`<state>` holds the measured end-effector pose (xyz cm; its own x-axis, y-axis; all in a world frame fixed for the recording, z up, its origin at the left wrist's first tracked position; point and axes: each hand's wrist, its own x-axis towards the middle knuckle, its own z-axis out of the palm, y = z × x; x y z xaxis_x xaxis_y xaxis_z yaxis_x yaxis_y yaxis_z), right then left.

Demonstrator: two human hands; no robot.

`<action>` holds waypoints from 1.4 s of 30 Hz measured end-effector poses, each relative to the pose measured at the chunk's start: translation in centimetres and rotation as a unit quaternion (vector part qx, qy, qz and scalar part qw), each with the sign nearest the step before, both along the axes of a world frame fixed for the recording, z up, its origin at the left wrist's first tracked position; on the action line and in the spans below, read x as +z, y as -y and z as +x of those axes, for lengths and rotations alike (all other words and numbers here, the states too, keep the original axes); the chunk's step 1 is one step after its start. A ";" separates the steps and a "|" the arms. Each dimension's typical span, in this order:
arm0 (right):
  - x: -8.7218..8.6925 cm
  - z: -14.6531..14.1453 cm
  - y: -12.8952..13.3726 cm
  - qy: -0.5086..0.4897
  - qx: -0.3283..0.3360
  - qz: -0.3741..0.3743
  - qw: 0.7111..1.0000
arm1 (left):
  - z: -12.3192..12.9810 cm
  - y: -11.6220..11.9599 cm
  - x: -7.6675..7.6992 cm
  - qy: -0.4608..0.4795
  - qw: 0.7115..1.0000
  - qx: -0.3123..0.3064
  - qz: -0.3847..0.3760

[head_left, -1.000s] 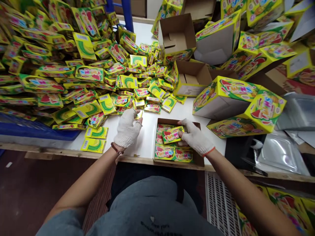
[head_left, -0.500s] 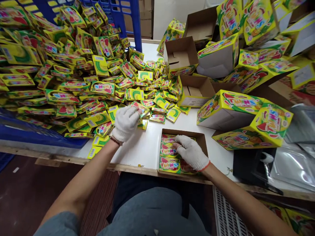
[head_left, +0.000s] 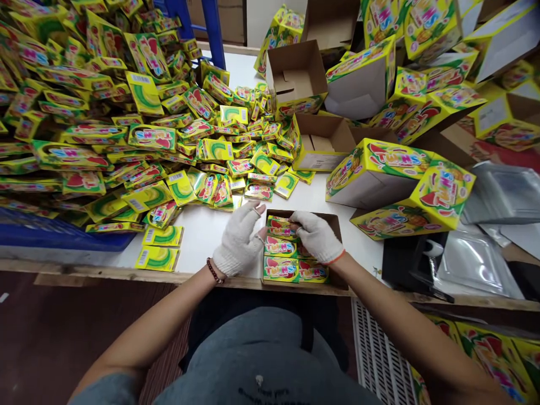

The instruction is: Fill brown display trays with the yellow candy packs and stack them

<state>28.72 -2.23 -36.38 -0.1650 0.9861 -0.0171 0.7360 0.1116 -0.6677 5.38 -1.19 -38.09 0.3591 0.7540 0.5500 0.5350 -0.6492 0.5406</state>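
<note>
An open brown box (head_left: 341, 228) near the table's front edge holds several small yellow-green packs (head_left: 280, 268) laid flat in rows. My right hand (head_left: 318, 237), in a white glove, reaches into this box from the right, its fingers closed at the upper row of packs; what they grip is too small to make out. At the box's left side is my left hand (head_left: 239, 239), also gloved, its thumb and fingers apart with nothing between them. A large heap of loose packs (head_left: 152, 138) spreads over the table to the left and behind.
Empty display boxes (head_left: 312, 143) are piled behind and to the right. A blue crate (head_left: 214, 34) stands at the back left. Clear plastic sheets (head_left: 476, 267) and a black object (head_left: 399, 264) lie at the right. The wooden table edge (head_left: 194, 277) runs along the front.
My left hand has moved right from the heap to the box's left side, and its fingers have opened. My right hand has shifted toward the upper row. The view has shifted slightly.
</note>
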 end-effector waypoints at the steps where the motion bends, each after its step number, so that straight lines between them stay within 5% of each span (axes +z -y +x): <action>1: -0.7 -0.3 0.0 0.030 0.013 0.010 0.999 | 0.5 0.3 -0.3 0.002 1.000 -0.013 -0.019; 5: -2.4 -1.3 0.3 0.160 0.049 0.041 0.985 | 1.4 0.7 -1.3 -0.006 0.998 -0.024 -0.062; 8: -3.1 -1.2 0.6 0.201 0.075 0.061 0.975 | -0.5 -1.2 -1.1 -0.061 0.993 0.096 -0.035; 11: -3.8 -0.8 0.8 0.196 0.101 0.070 0.973 | -3.9 -4.2 -0.3 -0.187 0.946 0.256 -0.065; 15: -3.9 -1.1 1.2 0.192 0.101 0.083 0.973 | -7.9 -7.3 0.0 -0.354 0.894 0.251 -0.114; 18: -3.4 -2.1 1.8 0.247 0.077 0.073 0.963 | -9.3 -7.9 -0.7 -0.360 0.901 0.225 -0.091; 22: -2.4 -3.0 1.8 0.304 0.106 0.035 0.946 | -9.2 -6.5 -0.9 -0.187 0.950 0.245 -0.042; 26: -0.6 -1.7 0.7 0.173 0.118 -0.036 0.977 | -6.4 -3.7 0.8 -0.022 0.995 0.087 0.031; 30: 3.3 0.5 0.0 -0.068 0.024 -0.037 0.997 | -1.5 -1.0 2.7 -0.041 0.988 -0.106 0.102; 32: 5.5 1.3 0.0 -0.096 0.088 -0.081 0.988 | 1.0 0.2 3.0 -0.084 0.973 -0.185 0.108; 35: 7.3 2.4 0.0 0.004 0.205 -0.182 0.962 | 3.3 1.6 2.6 -0.107 0.961 -0.241 0.078; 38: 6.7 3.1 0.4 0.174 0.197 -0.213 0.941 | 3.0 1.2 1.6 -0.093 0.981 -0.167 0.046; 42: 4.3 1.8 1.5 0.307 0.177 -0.241 0.904 | -0.4 -2.4 0.6 -0.111 0.987 0.098 -0.057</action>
<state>30.57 -3.77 -32.04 -0.2823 0.7277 -0.6251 0.9593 0.2178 -0.1797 4.98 1.24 -37.52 0.3032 0.8732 0.3816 0.7581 -0.4636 0.4587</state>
